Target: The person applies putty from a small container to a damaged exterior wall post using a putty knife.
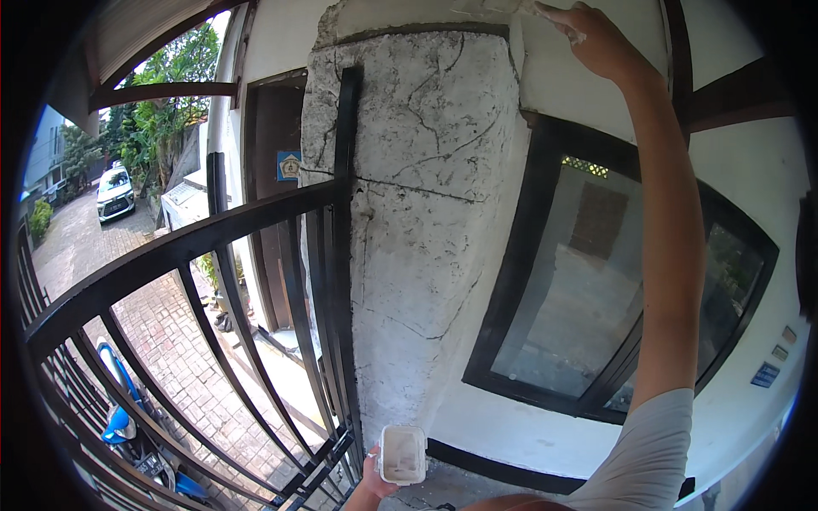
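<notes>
Low at the frame's bottom edge: left hand (372, 479) gripping a small white rectangular tub (402, 454) by its near wall, open top up, pale filler inside. Light, thin-walled, probably flexible; best held around the sides and kept level. Beside it, black metal railing (256, 223). Beyond, cracked white pillar (422, 213) and dark-framed window (596, 281). Topmost: right hand (596, 38), fingers closed on what may be a scraper, at the pillar's cap.

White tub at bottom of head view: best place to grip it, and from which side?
Grip the white tub by its short near wall, from below, as the left hand does now. Its open top faces up with pale paste inside, so a level hold at the rim edge avoids spilling. The railing crowds its left side.
</notes>
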